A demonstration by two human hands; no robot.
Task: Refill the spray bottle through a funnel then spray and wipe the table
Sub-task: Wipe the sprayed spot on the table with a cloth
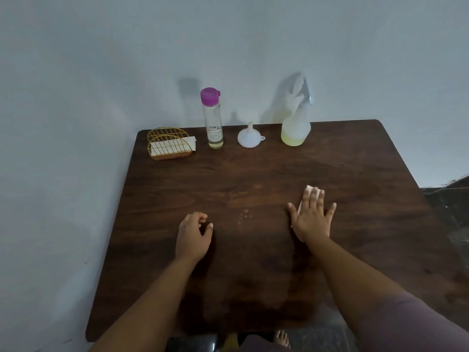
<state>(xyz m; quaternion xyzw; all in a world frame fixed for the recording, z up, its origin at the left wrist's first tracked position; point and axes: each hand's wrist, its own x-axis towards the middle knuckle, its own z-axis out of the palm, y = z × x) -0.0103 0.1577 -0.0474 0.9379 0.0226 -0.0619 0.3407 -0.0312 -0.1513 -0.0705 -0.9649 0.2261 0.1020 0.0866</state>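
Loosely curled and holding nothing, the left hand (194, 235) rests on the dark wooden table (253, 174). Beyond, the right hand (311, 217) presses a white paper tissue (308, 190) flat, fingers spread; sweep firmly leftward through the droplets (243, 215). Farther back stands the clear yellow-filled spray bottle (295, 128).

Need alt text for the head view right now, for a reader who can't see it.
The right hand presses a white tissue flat on the dark wooden table, near small droplets; the left hand rests loosely curled. Along the far edge stand a napkin holder, capped bottle, funnel and spray bottle.
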